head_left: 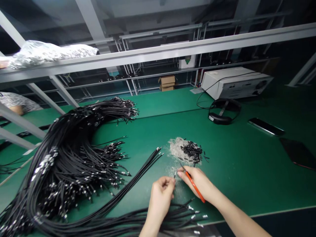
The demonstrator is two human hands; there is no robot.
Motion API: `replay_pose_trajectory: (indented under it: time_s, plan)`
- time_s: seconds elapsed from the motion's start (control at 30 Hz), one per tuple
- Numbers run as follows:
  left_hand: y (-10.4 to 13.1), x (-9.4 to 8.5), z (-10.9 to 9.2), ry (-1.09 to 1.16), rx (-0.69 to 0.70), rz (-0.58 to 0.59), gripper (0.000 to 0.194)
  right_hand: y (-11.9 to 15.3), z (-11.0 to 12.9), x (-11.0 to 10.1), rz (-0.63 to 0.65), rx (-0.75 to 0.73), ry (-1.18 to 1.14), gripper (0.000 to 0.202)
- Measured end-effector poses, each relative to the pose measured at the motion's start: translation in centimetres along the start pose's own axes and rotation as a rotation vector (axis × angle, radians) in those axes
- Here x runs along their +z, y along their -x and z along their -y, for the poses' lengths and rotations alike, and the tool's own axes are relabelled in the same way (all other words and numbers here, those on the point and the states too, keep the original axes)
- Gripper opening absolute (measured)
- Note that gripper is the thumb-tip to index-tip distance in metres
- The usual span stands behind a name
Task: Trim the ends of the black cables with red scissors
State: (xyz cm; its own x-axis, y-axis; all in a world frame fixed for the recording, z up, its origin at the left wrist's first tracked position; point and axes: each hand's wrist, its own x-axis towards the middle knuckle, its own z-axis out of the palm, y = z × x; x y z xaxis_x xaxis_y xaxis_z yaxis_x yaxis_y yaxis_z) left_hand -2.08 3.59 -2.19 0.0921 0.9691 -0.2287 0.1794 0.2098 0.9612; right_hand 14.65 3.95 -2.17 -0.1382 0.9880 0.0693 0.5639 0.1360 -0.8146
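Note:
My left hand point(160, 194) is closed in a pinch on the end of a black cable point(175, 175), whose tip shows past the fingertips. Close beside it, my right hand point(198, 181) is closed around orange-handled wire cutters point(195, 187), the narrow dark jaws pointing up and left. Just beyond the hands, a pile of short black pieces point(192, 151) lies on pale, fluffy scraps point(176, 148). A few separate cables point(138, 176) reach towards these scraps. More cables with silvery ends point(182, 212) lie under and beside my left wrist.
A large bundle of black cables point(71, 141) fills the left of the green table point(153, 128). At the back right stand a white box-shaped device point(237, 84) and a black headset point(223, 113). A phone point(266, 126) lies farther right. A metal rail point(158, 54) crosses above the table.

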Motion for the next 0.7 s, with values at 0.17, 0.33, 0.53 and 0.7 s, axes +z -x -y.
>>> replay_pose_trajectory:
  time_s: [0.17,0.33,0.53,0.7]
  plan:
    - [0.7,-0.5,-1.2,0.017,0.003,0.092,0.036,0.6,1.3,1.7,0.036,0.177,-0.612,0.041]
    - [0.9,-0.8,-1.2,0.06,-0.043,0.053,0.036,1.1,1.9,2.0,-0.021,0.302,-0.833,0.049]
    - [1.5,0.2,-1.1,-0.096,0.144,-0.093,0.028,1.3,2.2,2.6,-0.082,0.226,-0.678,0.04]
    - [2.5,1.3,-0.9,-0.375,0.313,-0.25,0.027,1.8,2.2,3.6,-0.233,0.113,-0.4,0.033]
